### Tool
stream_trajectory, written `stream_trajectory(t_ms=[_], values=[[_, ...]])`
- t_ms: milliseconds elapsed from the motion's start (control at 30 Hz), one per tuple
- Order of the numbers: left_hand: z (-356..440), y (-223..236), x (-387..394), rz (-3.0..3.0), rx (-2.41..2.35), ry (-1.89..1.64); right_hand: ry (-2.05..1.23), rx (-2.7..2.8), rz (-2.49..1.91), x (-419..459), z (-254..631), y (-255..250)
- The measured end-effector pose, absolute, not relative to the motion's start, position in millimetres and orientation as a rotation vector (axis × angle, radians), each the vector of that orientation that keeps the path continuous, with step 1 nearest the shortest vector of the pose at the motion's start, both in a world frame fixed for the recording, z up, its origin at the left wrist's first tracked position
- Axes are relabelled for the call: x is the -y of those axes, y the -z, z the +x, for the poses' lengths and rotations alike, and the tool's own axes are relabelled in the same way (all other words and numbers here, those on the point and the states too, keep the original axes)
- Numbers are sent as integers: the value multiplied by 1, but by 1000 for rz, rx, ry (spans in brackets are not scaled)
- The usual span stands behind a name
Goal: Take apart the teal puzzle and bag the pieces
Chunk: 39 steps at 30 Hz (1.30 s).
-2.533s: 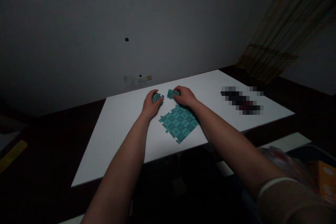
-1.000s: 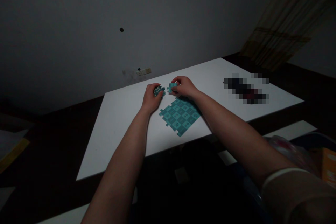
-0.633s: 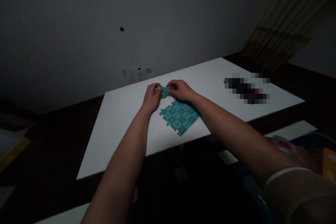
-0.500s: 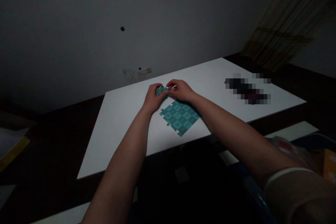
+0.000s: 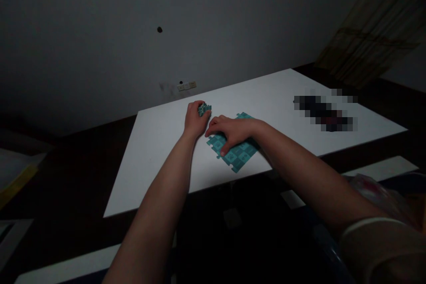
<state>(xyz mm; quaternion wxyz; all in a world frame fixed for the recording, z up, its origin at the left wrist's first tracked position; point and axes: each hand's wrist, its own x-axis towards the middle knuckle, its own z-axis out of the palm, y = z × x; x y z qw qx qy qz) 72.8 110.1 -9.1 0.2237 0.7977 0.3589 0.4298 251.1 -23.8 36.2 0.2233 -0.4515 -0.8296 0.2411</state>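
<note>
My left hand (image 5: 195,118) is closed around a small bunch of teal jigsaw puzzle pieces (image 5: 204,108), which show just past its fingertips. My right hand (image 5: 231,133) lies flat on an assembled teal checkered puzzle sheet (image 5: 241,156), covering its middle and holding nothing. The sheet sits on the white board, directly next to my right hand's fingers and a short way from my left hand. A strip of the sheet shows beyond my right hand at the far side.
The white board (image 5: 266,97) rests on a dark table. A pixelated dark object (image 5: 322,113) lies on its right side. A wall socket (image 5: 187,85) sits behind the far edge, and a woven curtain (image 5: 369,22) hangs at the upper right.
My right hand has left the pieces at my left hand and moved down onto the sheet. The sheet now reaches further toward the far side of the board.
</note>
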Motion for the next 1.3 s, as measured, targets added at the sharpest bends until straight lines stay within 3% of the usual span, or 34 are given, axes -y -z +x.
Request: stream_trajectory(t_ms=[333, 667, 1300], values=[[66, 13, -121, 2058, -1131, -1279, -545, 1835, -1640, 3, 266, -26], [67, 12, -119, 2115, -1097, -1248, -483, 1985, -1534, 4, 263, -16], [69, 10, -116, 2180, -988, -1139, -494, 1782, -1458, 0, 262, -23]])
